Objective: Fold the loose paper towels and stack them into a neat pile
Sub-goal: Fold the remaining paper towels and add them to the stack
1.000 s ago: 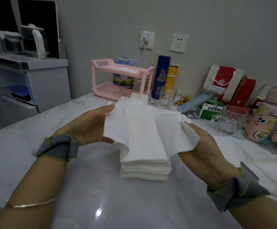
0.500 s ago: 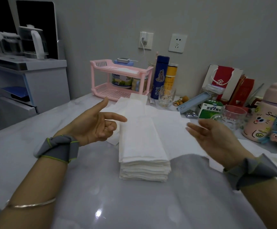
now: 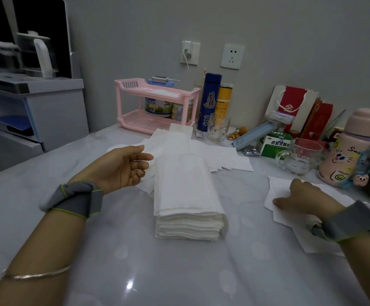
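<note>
beside the pile [image 3: 187, 195] of folded towels, on its left, the left hand [image 3: 122, 168] hovers, fingers loosely curled, holding nothing. right of the pile, the right hand [image 3: 301, 199] rests knuckles-up on a loose sheet [image 3: 276, 188] — fingertips hidden, so pinching or only pressing: cannot tell. judged well along: pile tall, squared. left to fold: unfolded sheets [image 3: 223, 153] behind the pile, more on its right — partly covered by the wrist band [image 3: 352, 221].
</note>
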Available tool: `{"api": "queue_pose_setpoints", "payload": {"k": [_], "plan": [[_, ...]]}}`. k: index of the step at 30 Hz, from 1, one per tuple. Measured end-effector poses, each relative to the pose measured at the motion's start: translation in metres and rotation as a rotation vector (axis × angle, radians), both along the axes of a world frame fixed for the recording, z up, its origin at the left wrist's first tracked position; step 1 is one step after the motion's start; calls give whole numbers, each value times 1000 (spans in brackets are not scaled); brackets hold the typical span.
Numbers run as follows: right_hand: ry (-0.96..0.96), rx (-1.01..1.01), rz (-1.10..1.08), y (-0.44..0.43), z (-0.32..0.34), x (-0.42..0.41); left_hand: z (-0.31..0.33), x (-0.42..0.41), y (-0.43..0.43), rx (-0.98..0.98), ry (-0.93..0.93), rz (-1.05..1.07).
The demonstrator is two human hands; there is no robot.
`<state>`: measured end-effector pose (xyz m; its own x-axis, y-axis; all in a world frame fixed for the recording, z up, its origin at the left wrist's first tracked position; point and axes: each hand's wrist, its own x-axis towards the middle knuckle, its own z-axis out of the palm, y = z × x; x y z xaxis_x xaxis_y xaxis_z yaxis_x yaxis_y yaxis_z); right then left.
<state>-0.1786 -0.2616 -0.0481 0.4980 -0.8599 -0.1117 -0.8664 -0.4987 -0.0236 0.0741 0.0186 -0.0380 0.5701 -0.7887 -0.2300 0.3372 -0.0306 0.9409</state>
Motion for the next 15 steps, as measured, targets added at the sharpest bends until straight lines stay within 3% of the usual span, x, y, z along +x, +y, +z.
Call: {"api": "queue_pose_setpoints", "payload": {"k": [7, 12, 15], "plan": [[-31, -65, 36, -7, 4, 0, 1, 0, 0, 0, 11, 8], [-342, -155, 68, -3, 18, -4, 0, 0, 0, -4, 9, 6], [-725, -208, 218, 20, 45, -4, 0, 0, -1, -13, 13, 6]]}}
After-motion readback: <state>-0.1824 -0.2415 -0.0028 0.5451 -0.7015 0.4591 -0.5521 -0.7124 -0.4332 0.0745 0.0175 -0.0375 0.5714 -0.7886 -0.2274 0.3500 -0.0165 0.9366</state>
